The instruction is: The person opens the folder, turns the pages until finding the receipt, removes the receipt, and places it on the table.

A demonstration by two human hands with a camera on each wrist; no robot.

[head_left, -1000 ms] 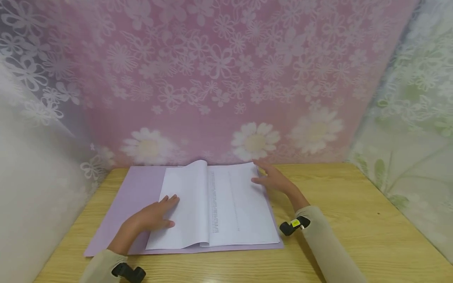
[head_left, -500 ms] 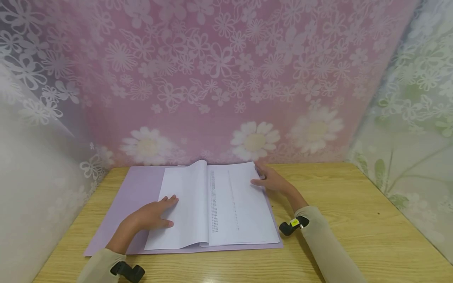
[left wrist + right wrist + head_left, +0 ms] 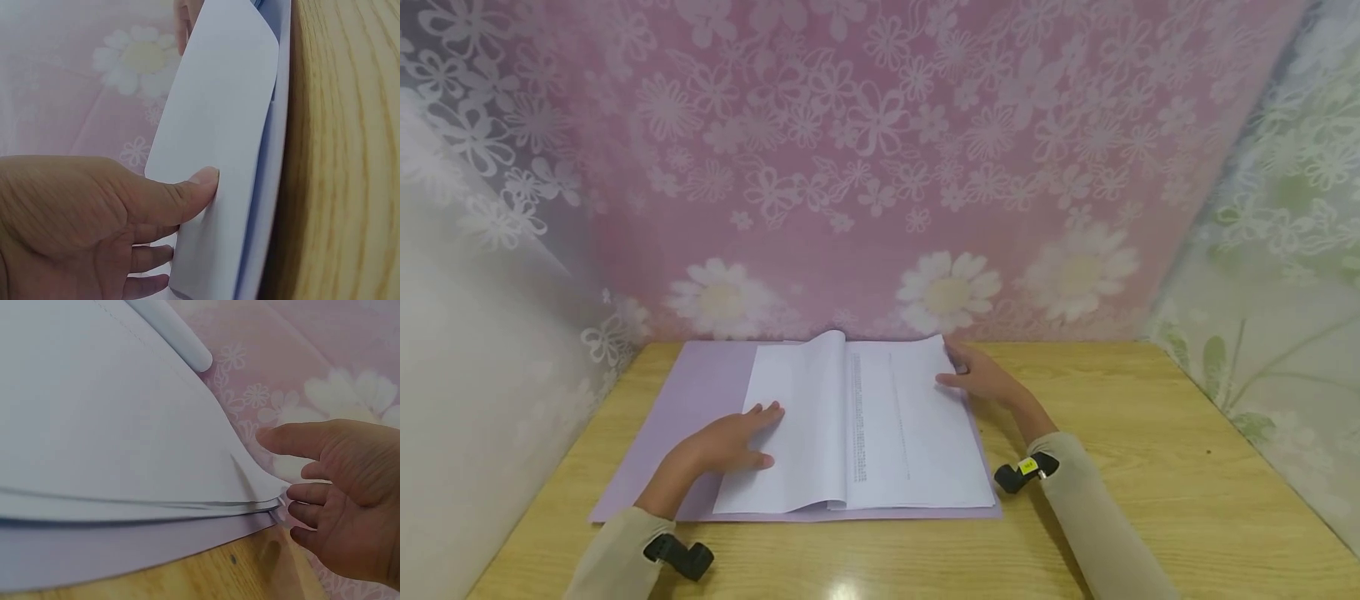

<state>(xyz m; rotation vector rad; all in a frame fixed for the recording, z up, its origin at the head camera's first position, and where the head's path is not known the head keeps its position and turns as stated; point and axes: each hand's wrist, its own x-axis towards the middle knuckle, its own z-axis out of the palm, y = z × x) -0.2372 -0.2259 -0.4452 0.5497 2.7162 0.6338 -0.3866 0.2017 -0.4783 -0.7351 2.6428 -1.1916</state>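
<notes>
A pale purple folder [image 3: 703,383] lies spread on the table with a stack of white paper sheets in it. The turned-over page [image 3: 797,433] on the left bulges along the fold. On the right, the top sheet [image 3: 925,433] bears narrow columns of small print. My left hand [image 3: 730,442] rests on the left page, its thumb [image 3: 187,197] pressed flat to the paper and its fingers extended. At the upper right corner of the stack is my right hand [image 3: 988,382], fingertips [image 3: 300,492] touching the sheets' corner from outside, thumb [image 3: 294,439] held apart from the paper.
The wood-grain table [image 3: 1150,467] extends right of and in front of the folder. A pink flowered backdrop [image 3: 880,208] stands close behind the folder, with pale sheeting [image 3: 490,350] on the left side and a green flowered one [image 3: 1285,317] at right.
The head view has shifted slightly, so the folder and table sit a little higher in it. Both hands keep nearly the same places on the paper; the pages have not turned.
</notes>
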